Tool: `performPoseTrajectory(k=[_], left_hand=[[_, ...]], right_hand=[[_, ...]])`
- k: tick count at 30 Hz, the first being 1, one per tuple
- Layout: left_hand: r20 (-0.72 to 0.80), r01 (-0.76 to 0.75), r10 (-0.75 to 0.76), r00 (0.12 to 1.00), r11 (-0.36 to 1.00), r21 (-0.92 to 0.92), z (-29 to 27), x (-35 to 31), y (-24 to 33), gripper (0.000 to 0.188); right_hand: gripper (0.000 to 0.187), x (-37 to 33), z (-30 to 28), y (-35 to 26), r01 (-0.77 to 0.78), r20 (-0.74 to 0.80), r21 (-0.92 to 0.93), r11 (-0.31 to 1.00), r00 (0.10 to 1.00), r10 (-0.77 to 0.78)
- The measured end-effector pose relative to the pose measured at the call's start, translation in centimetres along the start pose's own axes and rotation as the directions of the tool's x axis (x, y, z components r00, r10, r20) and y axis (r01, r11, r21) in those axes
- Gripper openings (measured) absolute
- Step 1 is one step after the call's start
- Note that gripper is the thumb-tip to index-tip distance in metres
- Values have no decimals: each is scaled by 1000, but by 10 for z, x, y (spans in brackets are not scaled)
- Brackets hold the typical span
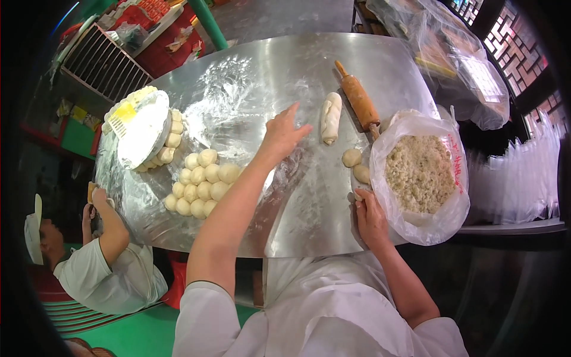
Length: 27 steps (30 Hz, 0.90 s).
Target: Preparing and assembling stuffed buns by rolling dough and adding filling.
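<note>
My left hand [284,138] reaches over the floured middle of the steel table, thumb and fingers apart and nothing in it. Just to its right lies a pale dough roll [331,118], with a gap between them. Close to the table's near edge, my right hand [372,219] is closed at the fingertips on a small pale piece of dough [358,196], mostly hidden by the fingers. Two dough balls [351,157] sit just beyond that hand. Beside it stands an open plastic bag [410,229] holding a crumbly, pale filling [419,172].
Rows of dough balls [203,190] rest left of my left forearm. A wooden rolling pin [358,98] lies right of the dough roll. At far left, a white basin [146,128] with a yellow scraper [123,116] stands among more dough pieces. A co-worker [110,256] works at the left edge.
</note>
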State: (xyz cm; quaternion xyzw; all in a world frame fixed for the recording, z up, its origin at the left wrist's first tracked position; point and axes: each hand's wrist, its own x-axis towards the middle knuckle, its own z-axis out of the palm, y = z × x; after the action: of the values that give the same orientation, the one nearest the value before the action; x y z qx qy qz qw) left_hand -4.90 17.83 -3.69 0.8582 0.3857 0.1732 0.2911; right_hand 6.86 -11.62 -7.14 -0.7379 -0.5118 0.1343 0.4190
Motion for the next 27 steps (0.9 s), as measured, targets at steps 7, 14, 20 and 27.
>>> performPoseTrajectory(k=[7,14,20,27], left_hand=[[-136,-113,126,983,989,96,86,25,38,61],[210,-379,360,909,923,61,21,-86,27,55],[192,-287,289,938,957,-37,-19,-196,24,49],[-17,-253,265,964,938,235,27,-194,36,56]], right_hand=[[13,-3,5,8,26,-66,-19,999,997,-27],[23,-5,6,19,29,-108,-5,1000,994,-29],[42,22,3,-34,475,73,-140,869,880,-469],[34,51,18,-51,434,368,-41,900,844,-390]])
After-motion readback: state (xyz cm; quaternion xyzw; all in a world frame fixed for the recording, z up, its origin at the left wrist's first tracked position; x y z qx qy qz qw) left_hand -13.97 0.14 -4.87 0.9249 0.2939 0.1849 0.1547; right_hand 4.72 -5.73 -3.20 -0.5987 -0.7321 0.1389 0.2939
